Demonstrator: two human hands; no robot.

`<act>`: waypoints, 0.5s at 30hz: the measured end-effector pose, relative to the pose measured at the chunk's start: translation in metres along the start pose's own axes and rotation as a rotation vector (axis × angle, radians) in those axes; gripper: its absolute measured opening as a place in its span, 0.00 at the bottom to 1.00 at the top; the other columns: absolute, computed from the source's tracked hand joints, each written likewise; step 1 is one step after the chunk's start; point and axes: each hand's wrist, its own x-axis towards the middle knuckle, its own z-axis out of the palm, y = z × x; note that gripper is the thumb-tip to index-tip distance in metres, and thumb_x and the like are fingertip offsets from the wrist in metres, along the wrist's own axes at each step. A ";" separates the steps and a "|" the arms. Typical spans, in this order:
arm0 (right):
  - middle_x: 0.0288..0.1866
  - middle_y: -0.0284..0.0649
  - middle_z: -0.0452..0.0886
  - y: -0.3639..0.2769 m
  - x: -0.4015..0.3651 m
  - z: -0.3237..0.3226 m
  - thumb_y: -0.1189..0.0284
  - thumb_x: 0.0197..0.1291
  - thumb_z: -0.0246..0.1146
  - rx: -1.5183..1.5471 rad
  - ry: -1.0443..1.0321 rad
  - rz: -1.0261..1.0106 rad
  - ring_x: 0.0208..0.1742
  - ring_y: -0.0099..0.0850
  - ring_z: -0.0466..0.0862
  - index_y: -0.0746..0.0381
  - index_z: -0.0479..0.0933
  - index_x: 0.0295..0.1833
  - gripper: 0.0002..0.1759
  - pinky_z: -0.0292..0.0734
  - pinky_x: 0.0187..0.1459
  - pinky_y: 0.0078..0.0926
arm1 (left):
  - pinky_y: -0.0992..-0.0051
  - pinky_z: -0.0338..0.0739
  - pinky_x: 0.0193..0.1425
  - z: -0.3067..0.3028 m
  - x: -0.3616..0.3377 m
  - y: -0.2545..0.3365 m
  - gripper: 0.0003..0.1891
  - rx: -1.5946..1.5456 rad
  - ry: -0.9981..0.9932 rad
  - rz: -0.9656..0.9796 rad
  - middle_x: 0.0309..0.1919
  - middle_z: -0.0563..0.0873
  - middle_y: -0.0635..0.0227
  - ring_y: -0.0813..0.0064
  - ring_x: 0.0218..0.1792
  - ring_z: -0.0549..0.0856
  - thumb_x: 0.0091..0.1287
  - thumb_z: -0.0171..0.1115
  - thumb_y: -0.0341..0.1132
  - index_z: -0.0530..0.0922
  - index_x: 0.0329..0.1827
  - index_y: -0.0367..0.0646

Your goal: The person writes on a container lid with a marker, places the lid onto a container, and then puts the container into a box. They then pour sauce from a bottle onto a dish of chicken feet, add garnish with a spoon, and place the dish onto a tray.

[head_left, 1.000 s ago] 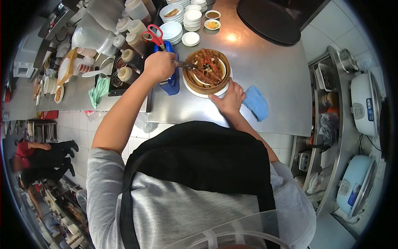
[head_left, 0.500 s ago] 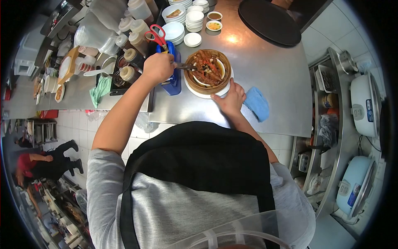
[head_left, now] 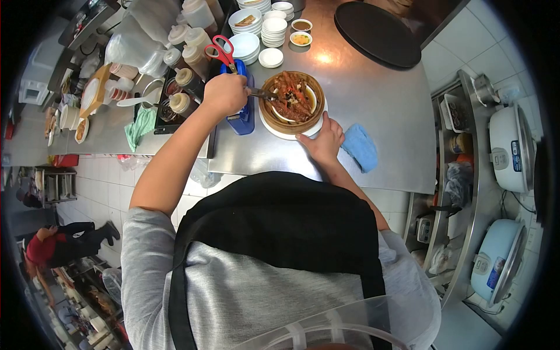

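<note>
Looked down from the head camera over a black apron (head_left: 280,216) to a steel worktop (head_left: 373,99).

Clenched the left hand (head_left: 224,93) round the handle of a metal utensil (head_left: 261,92) (spoon or tongs, could not tell which), with the far end dipped over the rim of a bamboo steamer (head_left: 270,119). Saw reddish-brown food (head_left: 293,96) heaped in a white dish inside that steamer, and a white plate (head_left: 286,133) beneath it, both set near the middle of the worktop.

Laid the right hand (head_left: 322,140) open at the near side, fingertips touching the plate's rim, gripping nothing. Spotted a blue cloth (head_left: 360,146) just beside that hand, flat on the steel.

Noted a blue container (head_left: 242,116) just left of the steamer, close under the left hand, with red-handled scissors (head_left: 220,49) standing upright in it. Made out squeeze bottles (head_left: 186,76) further left and a green cloth (head_left: 142,125) near them.

Counted stacked small white dishes (head_left: 273,29) beyond the steamer, two sauce dishes (head_left: 301,38) next to them, and a round black tray (head_left: 376,32) at the far right corner.

Caught two rice cookers (head_left: 513,146) off the right edge, and a person in red (head_left: 41,248) well apart on the left.
</note>
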 end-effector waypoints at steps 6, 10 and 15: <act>0.61 0.51 0.68 0.000 0.000 0.000 0.52 0.37 0.76 0.003 -0.001 -0.001 0.67 0.47 0.61 0.70 0.59 0.70 0.58 0.48 0.68 0.47 | 0.58 0.79 0.43 0.000 -0.003 0.000 0.12 -0.020 -0.023 -0.033 0.32 0.86 0.56 0.54 0.37 0.85 0.62 0.61 0.44 0.84 0.39 0.46; 0.62 0.53 0.68 0.000 -0.001 0.000 0.52 0.38 0.75 0.010 0.004 -0.021 0.66 0.48 0.61 0.70 0.59 0.70 0.56 0.48 0.68 0.46 | 0.57 0.79 0.43 0.000 -0.005 -0.001 0.13 0.005 -0.038 -0.041 0.31 0.86 0.56 0.54 0.37 0.85 0.63 0.60 0.44 0.84 0.39 0.46; 0.62 0.52 0.69 0.021 -0.010 -0.014 0.58 0.44 0.73 -0.043 -0.016 -0.093 0.63 0.47 0.67 0.69 0.61 0.69 0.49 0.60 0.65 0.40 | 0.56 0.78 0.44 -0.027 -0.018 0.002 0.15 0.055 -0.102 -0.025 0.34 0.86 0.54 0.53 0.39 0.85 0.66 0.57 0.45 0.82 0.40 0.42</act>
